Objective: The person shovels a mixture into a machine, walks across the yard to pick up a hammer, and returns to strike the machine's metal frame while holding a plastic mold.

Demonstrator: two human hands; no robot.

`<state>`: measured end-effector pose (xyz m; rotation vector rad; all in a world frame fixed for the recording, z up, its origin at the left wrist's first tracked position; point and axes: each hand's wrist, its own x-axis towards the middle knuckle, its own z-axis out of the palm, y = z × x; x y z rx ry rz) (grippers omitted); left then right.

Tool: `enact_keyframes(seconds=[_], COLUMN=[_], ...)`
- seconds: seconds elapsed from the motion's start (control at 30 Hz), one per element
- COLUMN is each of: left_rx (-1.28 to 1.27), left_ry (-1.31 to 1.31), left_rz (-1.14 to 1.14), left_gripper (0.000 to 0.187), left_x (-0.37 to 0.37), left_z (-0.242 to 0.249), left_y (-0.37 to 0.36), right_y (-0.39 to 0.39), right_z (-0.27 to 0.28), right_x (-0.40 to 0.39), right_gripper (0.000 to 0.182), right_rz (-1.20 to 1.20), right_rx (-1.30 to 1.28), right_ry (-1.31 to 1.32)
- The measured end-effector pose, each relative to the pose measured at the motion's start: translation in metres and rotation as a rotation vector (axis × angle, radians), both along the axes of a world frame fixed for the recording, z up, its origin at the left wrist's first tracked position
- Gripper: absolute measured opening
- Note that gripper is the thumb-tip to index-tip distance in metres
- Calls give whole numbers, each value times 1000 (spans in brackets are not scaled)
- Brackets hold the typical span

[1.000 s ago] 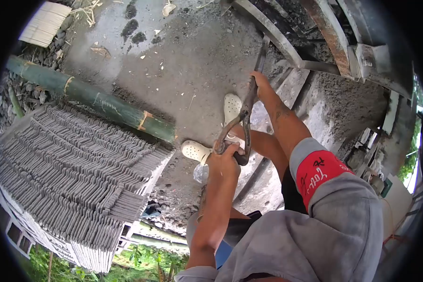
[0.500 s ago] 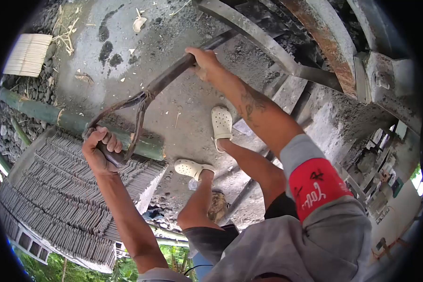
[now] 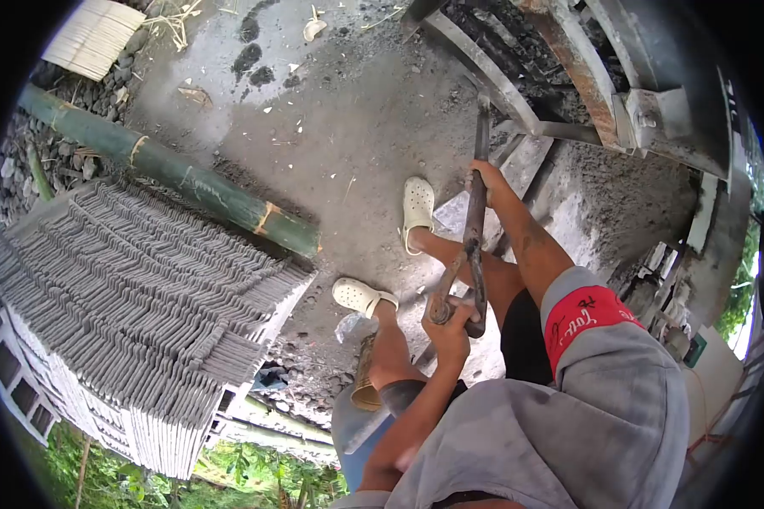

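Note:
A shovel with a dark wooden shaft [image 3: 477, 219] and a forked, D-shaped grip is in both my hands. My left hand [image 3: 450, 329] is closed around the grip at its lower end, close to my body. Further up, my right hand [image 3: 490, 181] is wrapped round the shaft. The far end of the shovel points toward the curved rim [image 3: 488, 72] of a sooty fire pit; its blade cannot be clearly made out. Blackened ash and charred pieces [image 3: 560, 55] lie behind that rim.
A thick green bamboo pole [image 3: 191, 182] lies at the left beside dark pebbles [image 3: 17, 161]. Rows of grey slats form a roof-like structure [image 3: 153, 288] below it. My feet wear cream clogs [image 3: 418, 204] on the dusty ground. A woven basket [image 3: 367, 373] stands near my leg.
Both hands have swung the shovel rightward and drawn it back toward my body. My left hand moved from far left to near my knees. The shaft now stands nearly vertical in view.

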<state>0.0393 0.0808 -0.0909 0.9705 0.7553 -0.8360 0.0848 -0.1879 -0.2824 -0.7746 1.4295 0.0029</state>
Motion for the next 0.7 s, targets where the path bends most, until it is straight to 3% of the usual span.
enact_keyframes(seconds=[0.1, 0.13, 0.23, 0.3, 0.33, 0.37, 0.43, 0.47, 0.5, 0.57, 0.6, 0.67, 0.7], left_rx=[-15, 1, 73, 127, 158, -47, 75, 52, 131, 102, 124, 47, -29], left_ry=[-93, -121, -48, -53, -64, -100, -84, -86, -227, -53, 87, 1, 44], left_rz=[66, 59, 74, 42, 20, -49, -14, 19, -33, 134, 194, 147, 159], left_gripper=[17, 17, 15, 17, 18, 20, 20, 18, 15, 14, 13, 12, 13], left_x=[67, 91, 142, 170, 182, 190, 182, 163, 139, 97, 72, 46, 37], left_z=[61, 77, 103, 105, 103, 90, 69, 42, 2, -71, -78, -71, -54], left_y=[39, 61, 121, 131, 126, 116, 24, -34, -48, -30, -15, -17, -22], right_y=[58, 82, 158, 162, 154, 142, 60, 3, -32, -28, -8, -5, -16], right_z=[59, 49, 85, 90, 84, 77, 51, 34, 13, -49, -49, -20, -13], right_x=[53, 64, 111, 128, 136, 141, 131, 116, 98, 75, 57, 53, 39], right_gripper=[13, 12, 11, 11, 12, 13, 10, 13, 15, 19, 19, 19, 20], right_rz=[-7, -71, -222, -234, -235, -239, -243, -147, -52, 56, 64, -16, 94], right_rx=[75, 175, 193, 221, 194, 166, 95, 78, 12, -137, -100, -214, -179], right_ry=[-22, -91, -156, -151, -172, -191, -215, -212, -144, 39, 58, 126, 138])
